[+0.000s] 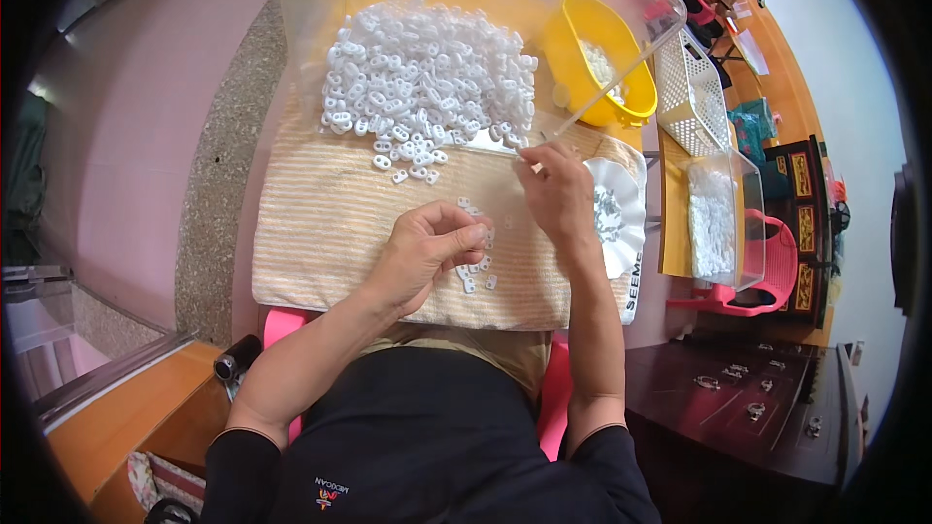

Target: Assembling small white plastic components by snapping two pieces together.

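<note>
Pinching fingers (474, 235) together, left hand (419, 254) near loose bits (469, 285), right hand (563, 196) by far pile (417, 78). Can't tell if gripping anything tbh.

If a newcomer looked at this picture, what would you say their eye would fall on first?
Probably the large heap of small white pieces at the top centre, beyond both hands. Next might come the bright yellow tub just to its right, with whitish pieces inside. Then the bare left hand and right hand, over the striped cloth in the middle.
</note>
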